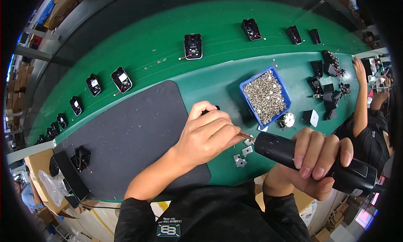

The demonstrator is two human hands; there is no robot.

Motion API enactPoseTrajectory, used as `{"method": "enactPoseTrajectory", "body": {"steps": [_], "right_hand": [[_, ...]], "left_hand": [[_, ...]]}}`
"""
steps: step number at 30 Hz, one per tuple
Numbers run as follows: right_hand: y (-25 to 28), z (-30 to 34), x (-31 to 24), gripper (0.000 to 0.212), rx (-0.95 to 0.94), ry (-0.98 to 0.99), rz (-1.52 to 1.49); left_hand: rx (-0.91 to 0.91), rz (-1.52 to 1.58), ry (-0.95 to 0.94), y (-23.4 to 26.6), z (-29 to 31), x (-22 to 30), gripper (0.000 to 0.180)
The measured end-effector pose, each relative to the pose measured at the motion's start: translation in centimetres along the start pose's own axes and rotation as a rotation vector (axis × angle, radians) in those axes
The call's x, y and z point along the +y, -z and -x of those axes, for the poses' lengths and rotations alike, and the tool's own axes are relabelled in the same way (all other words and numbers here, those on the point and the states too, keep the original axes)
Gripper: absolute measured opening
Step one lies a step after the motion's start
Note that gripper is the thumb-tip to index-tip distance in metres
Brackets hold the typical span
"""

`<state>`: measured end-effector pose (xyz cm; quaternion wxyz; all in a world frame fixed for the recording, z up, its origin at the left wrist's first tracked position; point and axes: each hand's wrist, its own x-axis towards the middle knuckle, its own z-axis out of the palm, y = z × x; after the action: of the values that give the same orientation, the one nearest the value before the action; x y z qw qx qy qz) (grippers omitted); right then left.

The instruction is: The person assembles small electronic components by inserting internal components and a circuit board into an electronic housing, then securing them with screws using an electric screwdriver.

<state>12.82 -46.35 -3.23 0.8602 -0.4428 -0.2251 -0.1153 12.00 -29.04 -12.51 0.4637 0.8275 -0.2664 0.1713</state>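
Electric screwdriver [302, 158] sits in the right hand [321, 156], fingers wrapped around its black barrel, and its long axis runs almost flat, pointing left across the green surface [210, 80]. The bit tip ends right at the left hand [205, 135], whose fingers are curled and pinching something small and dark at the tip; can't tell what exactly. So the left hand is the one nearest the business end. Little metal plates [242, 155] lie just below, blue bin of screws [265, 97] just behind.
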Motion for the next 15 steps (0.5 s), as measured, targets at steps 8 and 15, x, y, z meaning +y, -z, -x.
{"method": "enactPoseTrajectory", "body": {"steps": [8,15], "right_hand": [[-0.2,0.1,1.1,0.036,0.004,0.004,0.007],[0.7,-0.8,1.8,0.034,-0.2,-0.042,-0.074]], "left_hand": [[0.049,-0.012,-0.039,0.2,1.0,-1.0,0.028],[0.04,0.084,-0.107,0.3,1.6,-2.1,0.037]]}}
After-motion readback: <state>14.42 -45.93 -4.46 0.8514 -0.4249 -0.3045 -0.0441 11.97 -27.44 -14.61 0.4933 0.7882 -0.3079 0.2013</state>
